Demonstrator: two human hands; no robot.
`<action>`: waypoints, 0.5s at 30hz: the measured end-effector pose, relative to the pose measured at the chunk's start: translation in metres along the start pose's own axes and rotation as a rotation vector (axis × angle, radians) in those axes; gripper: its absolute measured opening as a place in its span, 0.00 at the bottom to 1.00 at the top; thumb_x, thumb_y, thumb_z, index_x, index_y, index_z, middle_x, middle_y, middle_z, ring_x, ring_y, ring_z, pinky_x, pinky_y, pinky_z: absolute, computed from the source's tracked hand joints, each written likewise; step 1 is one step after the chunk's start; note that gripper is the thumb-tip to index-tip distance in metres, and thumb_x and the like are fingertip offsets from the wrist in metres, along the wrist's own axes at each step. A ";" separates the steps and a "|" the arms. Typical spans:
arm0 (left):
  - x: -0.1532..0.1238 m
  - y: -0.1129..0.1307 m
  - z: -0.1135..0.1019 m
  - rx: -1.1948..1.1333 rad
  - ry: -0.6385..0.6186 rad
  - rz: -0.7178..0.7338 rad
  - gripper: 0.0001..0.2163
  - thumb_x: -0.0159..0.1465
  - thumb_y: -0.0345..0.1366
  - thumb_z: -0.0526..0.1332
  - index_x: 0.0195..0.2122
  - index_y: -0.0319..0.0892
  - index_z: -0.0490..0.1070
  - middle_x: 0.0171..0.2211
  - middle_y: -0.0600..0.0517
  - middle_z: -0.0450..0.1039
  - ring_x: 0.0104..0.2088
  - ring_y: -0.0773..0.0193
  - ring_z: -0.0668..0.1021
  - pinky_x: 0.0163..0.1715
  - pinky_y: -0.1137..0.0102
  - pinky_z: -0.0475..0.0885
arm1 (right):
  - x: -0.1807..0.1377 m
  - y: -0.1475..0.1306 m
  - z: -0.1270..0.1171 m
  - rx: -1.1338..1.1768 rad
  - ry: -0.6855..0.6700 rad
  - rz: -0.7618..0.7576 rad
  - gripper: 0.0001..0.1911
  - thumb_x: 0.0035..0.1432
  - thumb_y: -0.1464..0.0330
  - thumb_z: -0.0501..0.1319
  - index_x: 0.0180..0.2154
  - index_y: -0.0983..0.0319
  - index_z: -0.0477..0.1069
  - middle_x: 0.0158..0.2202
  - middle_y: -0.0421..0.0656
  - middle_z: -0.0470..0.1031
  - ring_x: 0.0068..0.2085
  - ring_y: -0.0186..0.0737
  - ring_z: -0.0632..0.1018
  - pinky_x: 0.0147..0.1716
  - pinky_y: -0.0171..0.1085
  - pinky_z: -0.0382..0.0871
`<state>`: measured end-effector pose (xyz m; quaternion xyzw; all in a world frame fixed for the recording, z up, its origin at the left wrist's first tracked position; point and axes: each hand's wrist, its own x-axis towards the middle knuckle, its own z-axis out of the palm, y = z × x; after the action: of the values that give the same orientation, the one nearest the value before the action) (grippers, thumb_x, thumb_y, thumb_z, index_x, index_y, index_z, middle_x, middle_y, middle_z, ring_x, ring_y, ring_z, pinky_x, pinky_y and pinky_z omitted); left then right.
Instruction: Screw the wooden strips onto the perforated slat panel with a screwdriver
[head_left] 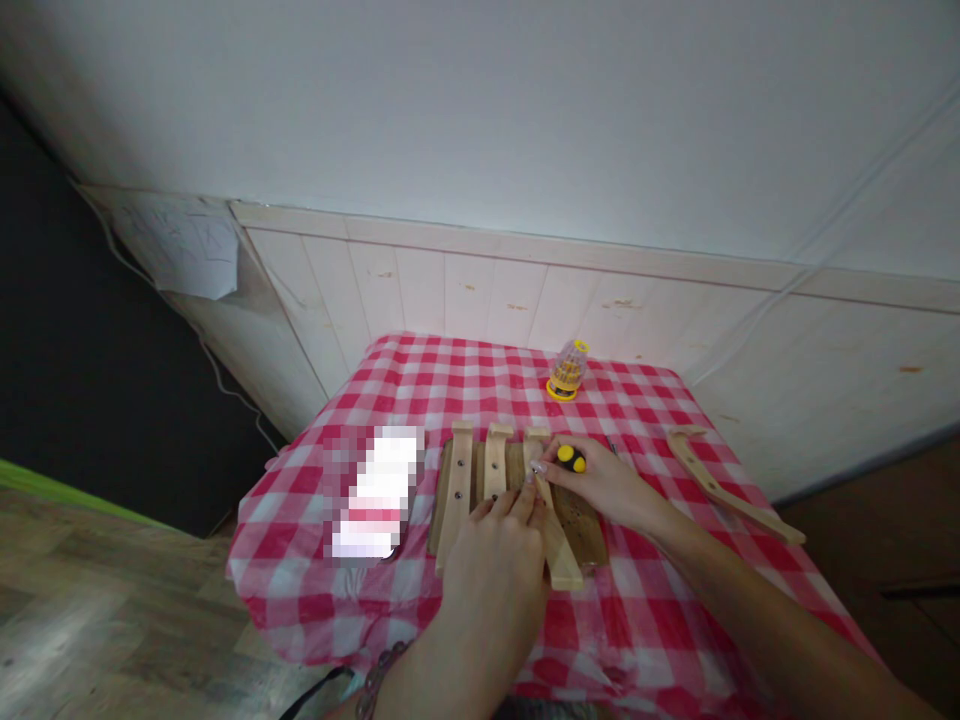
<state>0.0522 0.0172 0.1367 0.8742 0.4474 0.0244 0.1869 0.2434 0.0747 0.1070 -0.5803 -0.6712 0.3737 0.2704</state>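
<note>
Your right hand (600, 484) is closed around a yellow and black tool (572, 459), with its fingertips close to yours on the left. Your left hand (496, 555) rests its fingers on a slanted wooden hook (565, 562); I can't tell if they pinch anything. That hook lies on the right part of a brown board (590, 512), beside two more wooden hooks (456, 500). Another bent wooden piece (721, 492) lies on the checked cloth (465, 372), off to your right.

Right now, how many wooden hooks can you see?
4: left hook, middle hook and right hook on the board, plus another hook on the cloth, far right.
</note>
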 end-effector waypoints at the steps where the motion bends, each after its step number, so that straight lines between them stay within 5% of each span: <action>1: 0.000 0.000 0.000 0.001 0.012 0.000 0.29 0.66 0.21 0.57 0.69 0.33 0.69 0.72 0.41 0.66 0.67 0.48 0.76 0.64 0.58 0.75 | 0.000 -0.001 0.000 -0.008 -0.003 -0.003 0.12 0.58 0.56 0.66 0.31 0.57 0.74 0.34 0.41 0.82 0.40 0.49 0.81 0.44 0.45 0.70; 15: 0.001 0.003 -0.002 0.007 -0.025 -0.039 0.28 0.68 0.22 0.56 0.70 0.31 0.67 0.71 0.40 0.67 0.66 0.48 0.76 0.64 0.57 0.75 | -0.002 -0.010 0.001 0.035 -0.016 -0.016 0.11 0.57 0.58 0.67 0.29 0.57 0.73 0.32 0.40 0.81 0.37 0.46 0.79 0.42 0.43 0.73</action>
<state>0.0547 0.0168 0.1397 0.8662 0.4623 0.0084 0.1895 0.2374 0.0724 0.1151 -0.5671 -0.6714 0.3877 0.2781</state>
